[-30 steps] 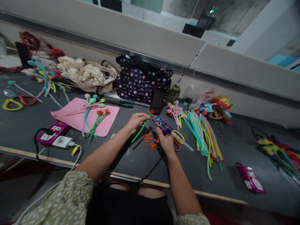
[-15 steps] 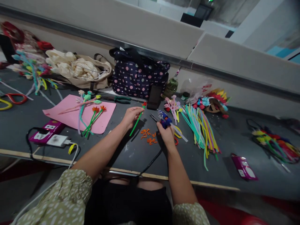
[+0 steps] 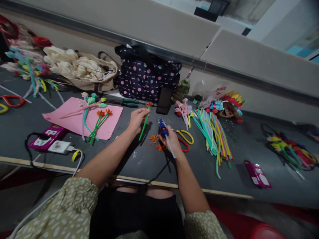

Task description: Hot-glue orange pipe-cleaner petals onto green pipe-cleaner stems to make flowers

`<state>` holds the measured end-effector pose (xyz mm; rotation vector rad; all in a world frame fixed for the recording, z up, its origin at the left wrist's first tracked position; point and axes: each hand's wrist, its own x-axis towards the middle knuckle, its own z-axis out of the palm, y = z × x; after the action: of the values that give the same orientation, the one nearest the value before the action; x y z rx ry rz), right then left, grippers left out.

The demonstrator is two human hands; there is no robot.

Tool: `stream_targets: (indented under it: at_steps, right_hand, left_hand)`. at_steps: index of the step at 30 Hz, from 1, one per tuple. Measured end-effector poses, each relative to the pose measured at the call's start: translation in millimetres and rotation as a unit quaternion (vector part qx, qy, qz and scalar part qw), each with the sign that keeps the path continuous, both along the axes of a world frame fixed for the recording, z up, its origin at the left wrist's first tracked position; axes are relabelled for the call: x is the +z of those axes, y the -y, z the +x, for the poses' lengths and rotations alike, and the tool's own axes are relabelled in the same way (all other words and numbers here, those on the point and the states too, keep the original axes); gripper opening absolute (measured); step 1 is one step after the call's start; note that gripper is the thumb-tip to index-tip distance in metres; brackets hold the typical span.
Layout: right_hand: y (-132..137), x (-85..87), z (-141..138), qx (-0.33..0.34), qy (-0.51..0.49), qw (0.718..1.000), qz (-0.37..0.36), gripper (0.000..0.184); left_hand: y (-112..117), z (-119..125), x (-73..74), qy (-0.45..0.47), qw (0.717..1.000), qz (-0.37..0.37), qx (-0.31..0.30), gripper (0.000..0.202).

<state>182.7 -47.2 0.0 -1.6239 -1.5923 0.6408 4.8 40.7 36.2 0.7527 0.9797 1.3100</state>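
My left hand (image 3: pixel 138 119) pinches a pipe-cleaner flower (image 3: pixel 144 124) with a green stem and a small orange-red head, held upright above the table. In my right hand (image 3: pixel 171 141) is a blue hot glue gun (image 3: pixel 163 127), with a whitish glue stick (image 3: pixel 170 146) poking from its back end. Its nozzle points up and away from me, apart from the flower. Short orange pipe-cleaner pieces (image 3: pixel 154 139) lie on the table between my hands, partly behind the right one. Scissors (image 3: pixel 185 136) with red and yellow handles rest right beside my right hand.
Finished flowers (image 3: pixel 99 124) lie on a pink sheet (image 3: pixel 112 124) at left, near a purple power strip (image 3: pixel 46 141). A phone (image 3: pixel 164 100) leans on a dotted bag (image 3: pixel 147 76). Loose pipe cleaners (image 3: pixel 214 136) spread at right. A black cord (image 3: pixel 160 174) crosses the table's front edge.
My right hand has turned the glue gun, its nozzle now pointing more upward, and moved left over the orange pieces, uncovering the scissors. My left hand with the flower has shifted slightly left.
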Motion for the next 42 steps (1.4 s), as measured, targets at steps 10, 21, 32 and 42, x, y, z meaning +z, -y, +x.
stream_targets:
  at_steps: [10,21,32,42]
  right_hand:
    - [2,-1.1,-5,0.085,0.151,0.985,-0.003,0.011]
    - [-2,-9.1,-4,0.071,0.218,0.973,-0.010,0.013]
    - [-2,-1.7,-1,0.037,0.182,0.982,-0.020,0.013]
    - [-2,-9.2,-4,0.072,0.217,0.973,-0.016,0.016]
  left_hand:
    - [-2,1,-4.4,-0.003,1.000,0.019,0.005,0.021]
    - [-2,1,-5.7,-0.006,1.000,0.024,-0.001,0.020]
    - [-1,1,-2.4,-0.015,1.000,0.014,0.002,0.020]
    - [-2,0,-4.9,-0.007,1.000,0.018,0.001,0.020]
